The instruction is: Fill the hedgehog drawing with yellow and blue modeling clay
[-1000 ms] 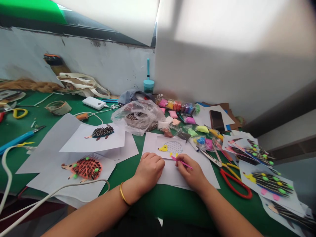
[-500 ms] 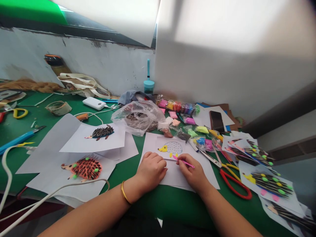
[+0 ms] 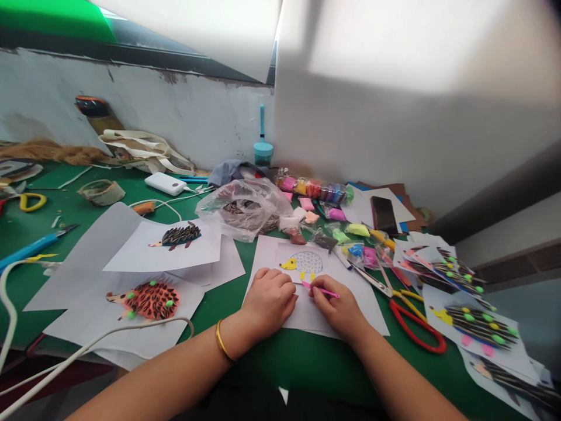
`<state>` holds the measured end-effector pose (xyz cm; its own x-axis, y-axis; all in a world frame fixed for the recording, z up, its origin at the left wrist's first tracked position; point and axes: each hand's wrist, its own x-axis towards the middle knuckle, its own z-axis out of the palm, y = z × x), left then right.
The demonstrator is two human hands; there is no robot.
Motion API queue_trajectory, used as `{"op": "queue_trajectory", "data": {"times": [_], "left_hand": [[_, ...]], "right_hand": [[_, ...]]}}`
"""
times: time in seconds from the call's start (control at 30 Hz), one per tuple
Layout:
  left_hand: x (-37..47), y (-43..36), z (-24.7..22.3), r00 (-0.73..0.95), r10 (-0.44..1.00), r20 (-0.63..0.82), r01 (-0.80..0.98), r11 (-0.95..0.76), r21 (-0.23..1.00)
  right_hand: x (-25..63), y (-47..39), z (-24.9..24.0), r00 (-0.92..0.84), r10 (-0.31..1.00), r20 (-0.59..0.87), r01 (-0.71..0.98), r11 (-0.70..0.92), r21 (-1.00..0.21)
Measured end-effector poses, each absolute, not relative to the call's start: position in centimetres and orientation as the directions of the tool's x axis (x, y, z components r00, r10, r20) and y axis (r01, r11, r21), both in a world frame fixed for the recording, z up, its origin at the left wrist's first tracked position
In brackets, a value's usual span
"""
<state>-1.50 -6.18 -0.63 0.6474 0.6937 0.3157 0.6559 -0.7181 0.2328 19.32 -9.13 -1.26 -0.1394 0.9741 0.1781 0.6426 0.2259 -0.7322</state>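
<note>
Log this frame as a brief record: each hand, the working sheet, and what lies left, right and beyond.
left hand: fingers curled, at the sheet's near-left edge
right hand: holds pink tool, tip below the yellow feet
sheet: hedgehog drawing, yellow head
left: orange-red hedgehog picture, dark-spined hedgehog picture
right: red-handled scissors
beyond: clear plastic bag, phone

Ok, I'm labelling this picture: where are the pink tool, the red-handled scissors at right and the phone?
Pink tool point(image 3: 329, 292), head view: on its shaft.
Red-handled scissors point(image 3: 384, 287), head view: on the metal part.
Phone point(image 3: 383, 215), head view: on its dark face.
</note>
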Motion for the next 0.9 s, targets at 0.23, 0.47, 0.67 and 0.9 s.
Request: {"op": "queue_trajectory", "data": {"times": [0.23,0.47,0.67,0.9], "left_hand": [[-0.93,-5.97,-0.83,0.641,0.695,0.326,0.639,-0.718,0.275],[-0.80,-5.92,-1.23,0.633,0.709,0.310,0.651,-0.705,0.281],[-0.73,-6.03,-1.25,0.615,0.726,0.306,0.663,-0.687,0.297],[-0.76,-6.03,-1.38,0.627,0.729,0.277,0.669,-0.685,0.290]], "right_hand": [[19.43,-9.19,-1.57,-0.146,0.971,0.188,0.593,0.238,-0.769],[19.43,-9.03,-1.60,-0.109,0.981,0.159,0.605,0.192,-0.773],[19.29,-9.01,-1.59,-0.137,0.978,0.159,0.609,0.210,-0.765],[19.12,-8.97,-1.53,-0.136,0.978,0.159,0.597,0.209,-0.774]]}}
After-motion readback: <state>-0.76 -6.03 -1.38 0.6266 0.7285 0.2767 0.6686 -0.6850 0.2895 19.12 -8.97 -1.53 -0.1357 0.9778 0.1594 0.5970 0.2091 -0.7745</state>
